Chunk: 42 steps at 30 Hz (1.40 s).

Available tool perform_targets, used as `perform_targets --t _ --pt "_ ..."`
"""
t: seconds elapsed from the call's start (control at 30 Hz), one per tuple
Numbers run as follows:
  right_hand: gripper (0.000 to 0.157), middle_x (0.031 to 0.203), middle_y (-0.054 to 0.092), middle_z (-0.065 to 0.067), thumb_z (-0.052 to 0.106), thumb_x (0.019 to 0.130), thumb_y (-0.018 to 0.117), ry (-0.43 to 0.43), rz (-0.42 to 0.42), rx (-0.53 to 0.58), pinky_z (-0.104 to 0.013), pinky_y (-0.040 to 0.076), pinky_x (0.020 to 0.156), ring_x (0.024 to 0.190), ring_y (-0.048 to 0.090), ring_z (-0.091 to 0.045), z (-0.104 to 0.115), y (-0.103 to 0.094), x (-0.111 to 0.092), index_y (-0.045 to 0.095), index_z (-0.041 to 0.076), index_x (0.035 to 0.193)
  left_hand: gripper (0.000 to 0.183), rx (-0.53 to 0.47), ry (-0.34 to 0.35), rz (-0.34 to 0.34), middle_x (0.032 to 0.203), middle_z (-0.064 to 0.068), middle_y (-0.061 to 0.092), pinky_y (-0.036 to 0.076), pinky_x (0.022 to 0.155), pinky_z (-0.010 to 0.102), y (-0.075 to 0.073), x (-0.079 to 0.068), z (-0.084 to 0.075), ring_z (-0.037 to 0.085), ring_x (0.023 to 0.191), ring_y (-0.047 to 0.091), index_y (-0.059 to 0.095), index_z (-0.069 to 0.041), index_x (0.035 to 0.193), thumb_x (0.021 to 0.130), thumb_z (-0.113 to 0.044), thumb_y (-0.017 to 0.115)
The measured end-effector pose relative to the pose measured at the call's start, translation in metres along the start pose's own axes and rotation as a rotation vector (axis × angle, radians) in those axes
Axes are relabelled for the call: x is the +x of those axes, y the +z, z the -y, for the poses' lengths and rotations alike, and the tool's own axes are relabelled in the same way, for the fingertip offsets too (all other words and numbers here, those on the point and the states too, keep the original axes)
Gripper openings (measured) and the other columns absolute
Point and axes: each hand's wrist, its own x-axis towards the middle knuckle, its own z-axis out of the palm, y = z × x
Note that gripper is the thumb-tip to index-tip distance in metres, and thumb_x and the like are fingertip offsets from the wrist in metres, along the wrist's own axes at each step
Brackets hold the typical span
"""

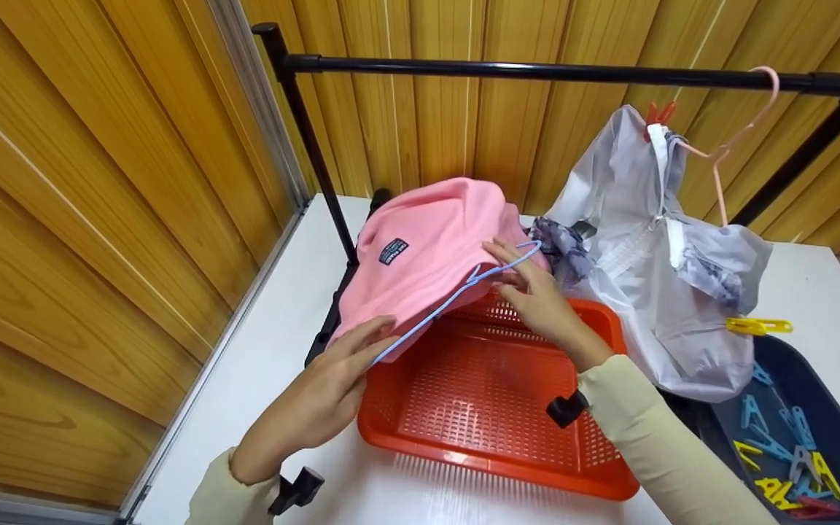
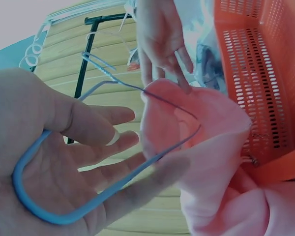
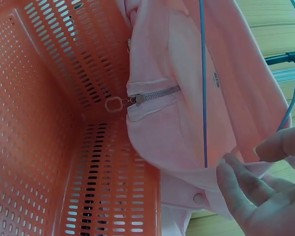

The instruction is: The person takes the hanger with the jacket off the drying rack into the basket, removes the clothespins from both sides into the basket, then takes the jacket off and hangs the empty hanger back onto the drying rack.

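Observation:
A pink garment (image 1: 434,226) with a dark patch is draped over the back of a red basket (image 1: 456,458). Its zip (image 3: 160,93) and the inside of its opening show in the right wrist view. A blue wire hanger (image 2: 64,216) reaches into that opening. My left hand (image 1: 310,397) holds one end of the hanger, which runs across the palm under the thumb, while the fingers lie along the garment. At the other side of the opening, my right hand (image 1: 537,302) pinches the fabric edge between thumb and fingers, close to the hanger's hook.
A black rail (image 1: 537,71) spans the back. At the right, a pale grey-white garment (image 1: 653,292) hangs from a pink hanger (image 1: 768,109), with a red clothespin (image 1: 659,117) and a yellow one (image 1: 759,326) on it. A dark tray (image 1: 839,386) holds several clothespins.

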Motion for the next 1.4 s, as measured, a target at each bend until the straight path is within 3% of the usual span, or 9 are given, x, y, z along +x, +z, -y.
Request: perform_targets --t 0.13,0.3,0.47,0.67,0.83,0.97,1.07,1.3,1.4 --pt "0.053 0.156 0.031 -0.015 -0.009 0.09 0.049 0.016 -0.003 0.034 -0.014 0.043 0.098 0.134 0.046 -0.03 -0.003 0.001 0.003 0.046 0.004 0.142 0.052 -0.07 0.009 0.006 0.145 0.003 0.046 0.044 0.105 0.037 -0.009 -0.005 0.003 0.015 0.126 0.052 0.055 -0.013 0.137 0.089 0.008 0.047" --pt "0.059 0.157 0.029 -0.018 -0.012 0.087 0.043 0.057 0.004 0.051 -0.008 0.037 0.098 0.142 0.033 -0.029 -0.011 0.0 0.005 0.039 -0.001 0.145 0.056 -0.301 -0.032 0.086 0.14 0.0 0.046 0.054 0.075 0.026 -0.021 -0.011 0.005 0.011 0.099 0.055 0.056 -0.014 0.135 0.088 0.013 0.04" --pt "0.06 0.158 0.024 -0.02 -0.013 0.088 0.04 0.089 0.005 0.053 -0.018 0.041 0.103 0.144 0.029 -0.031 -0.019 -0.003 0.006 0.035 -0.002 0.147 0.054 -0.492 -0.012 0.118 0.133 0.01 0.049 0.055 0.061 0.028 -0.03 -0.016 0.006 0.013 0.096 0.051 0.056 -0.011 0.134 0.09 0.014 0.036" --pt "0.064 0.159 0.022 -0.019 -0.017 0.087 0.037 0.108 0.024 0.035 -0.04 0.027 0.114 0.146 0.025 -0.031 -0.026 -0.008 0.004 0.032 -0.001 0.148 0.049 -0.537 0.003 0.194 0.134 0.008 0.049 0.055 0.061 0.028 -0.036 -0.015 0.002 0.015 0.102 0.05 0.049 -0.014 0.14 0.097 0.006 0.037" --pt "0.064 0.159 0.022 -0.019 -0.019 0.087 0.036 0.127 0.046 0.029 -0.039 0.03 0.113 0.144 0.03 -0.03 -0.029 -0.009 0.004 0.033 0.0 0.148 0.047 -0.543 -0.013 0.264 0.136 0.005 0.048 0.055 0.062 0.029 -0.041 -0.014 0.002 0.019 0.111 0.052 0.041 -0.017 0.145 0.101 -0.001 0.037" --pt "0.052 0.151 0.039 -0.02 -0.01 0.091 0.047 0.145 0.005 -0.071 -0.022 0.044 0.101 0.133 0.047 -0.031 -0.029 -0.012 0.004 0.044 0.001 0.142 0.046 -0.559 -0.008 0.282 0.137 0.007 0.048 0.055 0.06 0.029 -0.043 -0.015 0.004 0.02 0.114 0.053 0.04 -0.013 0.146 0.102 -0.003 0.036" --pt "0.042 0.139 0.053 -0.02 0.0 0.094 0.054 0.14 -0.036 -0.14 -0.01 0.044 0.087 0.121 0.055 -0.031 -0.028 -0.014 0.005 0.053 0.0 0.135 0.045 -0.564 0.004 0.283 0.135 0.008 0.05 0.055 0.06 0.028 -0.046 -0.016 0.005 0.02 0.114 0.053 0.04 -0.011 0.146 0.102 -0.004 0.036" --pt "0.035 0.132 0.059 -0.021 0.003 0.096 0.052 0.181 -0.065 -0.112 -0.021 0.052 0.087 0.109 0.061 -0.033 -0.029 -0.017 0.005 0.057 -0.001 0.131 0.042 -0.589 -0.005 0.283 0.128 0.008 0.055 0.054 0.058 0.029 -0.054 -0.018 0.007 0.016 0.112 0.054 0.043 -0.013 0.144 0.103 -0.006 0.036" --pt "0.035 0.132 0.059 -0.019 0.002 0.095 0.051 0.198 -0.077 -0.152 -0.02 0.046 0.091 0.111 0.058 -0.029 -0.031 -0.019 0.005 0.059 0.001 0.129 0.042 -0.616 -0.002 0.277 0.13 0.008 0.054 0.053 0.057 0.029 -0.057 -0.019 0.007 0.016 0.114 0.054 0.045 -0.015 0.143 0.103 -0.007 0.034"
